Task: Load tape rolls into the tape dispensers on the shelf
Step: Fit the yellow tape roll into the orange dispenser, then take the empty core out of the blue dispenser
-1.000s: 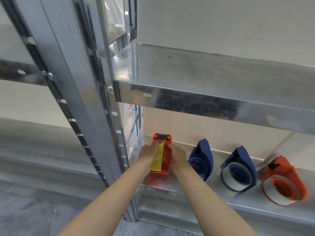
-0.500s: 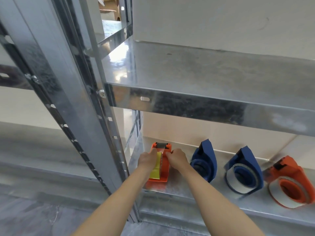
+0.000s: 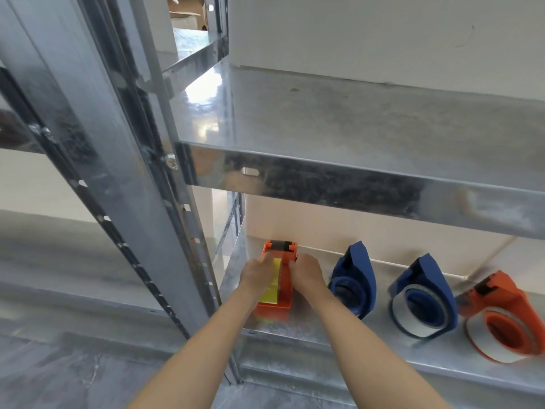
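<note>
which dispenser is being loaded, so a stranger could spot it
On the metal rack's lower shelf, follow the row to its far left end. The orange dispenser there is the only one with yellow tape, held between the left hand and right hand.

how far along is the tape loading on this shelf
Looks done: the right blue dispenser holds a white roll, and so does the far orange dispenser. In hand: the left hand and right hand grip the left orange dispenser, with yellow tape showing in it. Seemingly left: the left blue dispenser, where no roll shows.
</note>
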